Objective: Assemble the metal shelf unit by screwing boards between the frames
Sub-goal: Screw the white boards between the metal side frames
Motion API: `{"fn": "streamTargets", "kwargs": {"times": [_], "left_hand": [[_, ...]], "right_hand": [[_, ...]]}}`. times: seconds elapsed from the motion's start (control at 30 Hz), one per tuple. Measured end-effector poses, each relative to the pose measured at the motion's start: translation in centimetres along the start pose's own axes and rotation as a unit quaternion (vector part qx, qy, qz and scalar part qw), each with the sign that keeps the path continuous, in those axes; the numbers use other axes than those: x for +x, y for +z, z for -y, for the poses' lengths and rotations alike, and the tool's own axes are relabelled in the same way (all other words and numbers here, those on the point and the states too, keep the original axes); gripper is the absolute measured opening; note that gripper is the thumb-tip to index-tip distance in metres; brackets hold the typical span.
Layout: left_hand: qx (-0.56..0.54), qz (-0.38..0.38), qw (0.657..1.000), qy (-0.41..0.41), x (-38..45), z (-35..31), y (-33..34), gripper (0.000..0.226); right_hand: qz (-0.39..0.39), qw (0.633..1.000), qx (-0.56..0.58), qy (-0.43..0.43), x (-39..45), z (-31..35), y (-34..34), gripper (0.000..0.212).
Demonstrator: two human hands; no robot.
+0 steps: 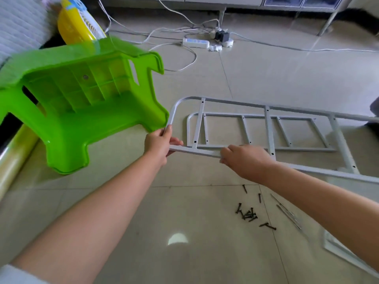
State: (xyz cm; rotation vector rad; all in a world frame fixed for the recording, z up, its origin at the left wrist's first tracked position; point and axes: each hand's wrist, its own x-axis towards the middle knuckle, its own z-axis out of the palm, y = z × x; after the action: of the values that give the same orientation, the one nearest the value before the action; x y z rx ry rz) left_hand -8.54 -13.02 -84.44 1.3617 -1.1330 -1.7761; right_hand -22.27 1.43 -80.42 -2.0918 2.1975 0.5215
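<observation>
A white metal ladder-shaped frame (268, 130) is lifted above the tiled floor, its rounded end toward the left. My left hand (159, 143) grips its rounded corner, thumb on the tube. My right hand (242, 158) grips the near rail a little to the right. A second white frame (287, 133) lies flat on the floor beneath it. Several dark screws (249, 214) are scattered on the tiles below my right forearm.
A green plastic stool (82, 105) lies tipped over at the left, close to my left hand. Thin metal rods (287, 213) and a white board edge (348, 255) lie at the right. A power strip (195, 43) and cables sit farther back. A yellow roll (14, 160) lies at far left.
</observation>
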Motion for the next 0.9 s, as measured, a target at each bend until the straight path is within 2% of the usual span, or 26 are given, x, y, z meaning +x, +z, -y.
{"fn": "streamTargets", "kwargs": {"times": [0.1,0.13,0.2,0.23,0.27,0.3,0.37,0.4,0.5,0.6,0.63,0.67,0.73,0.8,0.83,0.9], "left_hand": [[-0.014,0.033,0.999,0.019,-0.3,-1.7,-2.0,0.023],[-0.024,0.051,0.998,0.016,-0.5,-2.1,-2.8,0.023],[-0.030,0.090,0.995,0.011,-0.9,-2.7,-4.6,0.022],[-0.015,0.109,0.994,0.008,-1.2,-2.8,-5.7,0.023],[0.005,0.125,0.992,0.004,-1.5,-2.9,-6.8,0.023],[0.022,0.137,0.990,0.001,-1.7,-3.0,-8.0,0.023],[0.052,0.152,0.987,-0.008,-2.1,-3.1,-10.3,0.023],[0.064,0.154,0.986,-0.010,-2.1,-3.3,-11.4,0.023],[0.040,0.107,0.994,0.000,-2.1,-4.2,-13.5,0.017],[-0.108,-0.025,0.994,0.016,-1.8,-4.7,-14.1,0.019],[-0.113,-0.070,0.991,0.028,-2.0,-4.4,-14.1,0.023],[-0.064,-0.105,0.991,0.047,-2.6,-3.8,-14.1,0.027],[0.153,-0.134,0.973,0.112,-4.4,-1.9,-14.2,0.035],[0.396,-0.141,0.897,0.138,-6.7,-0.3,-14.5,0.037],[0.475,-0.137,0.859,0.135,-7.6,0.1,-14.6,0.035],[0.563,-0.135,0.808,0.115,-8.4,0.3,-15.1,0.024]], "right_hand": [[0.054,0.992,0.111,0.028,-0.2,2.3,-0.9,0.034],[0.015,0.990,0.138,0.040,-0.2,2.6,-1.5,0.034],[-0.150,0.980,0.118,0.061,0.5,2.3,-1.8,0.036],[-0.191,0.969,0.116,0.109,1.1,2.2,-1.9,0.041],[-0.180,0.956,0.143,0.183,1.7,2.3,-2.0,0.048],[-0.129,0.942,0.195,0.239,2.3,2.6,-2.1,0.052],[-0.028,0.910,0.320,0.262,3.0,3.8,-1.2,0.039],[-0.023,0.896,0.366,0.250,3.4,4.6,-0.6,0.031],[-0.065,0.885,0.407,0.215,3.9,7.2,-0.7,0.041],[-0.089,0.866,0.442,0.217,5.0,8.4,-2.5,0.044],[-0.093,0.858,0.456,0.219,5.5,8.6,-3.4,0.045],[-0.101,0.848,0.470,0.223,6.0,8.8,-4.2,0.046],[-0.135,0.826,0.494,0.237,7.3,9.2,-5.4,0.048],[-0.155,0.806,0.513,0.252,8.6,9.6,-6.3,0.048],[-0.162,0.795,0.523,0.260,9.3,10.0,-6.5,0.046],[-0.166,0.772,0.550,0.273,11.0,10.7,-6.7,0.043]]}}
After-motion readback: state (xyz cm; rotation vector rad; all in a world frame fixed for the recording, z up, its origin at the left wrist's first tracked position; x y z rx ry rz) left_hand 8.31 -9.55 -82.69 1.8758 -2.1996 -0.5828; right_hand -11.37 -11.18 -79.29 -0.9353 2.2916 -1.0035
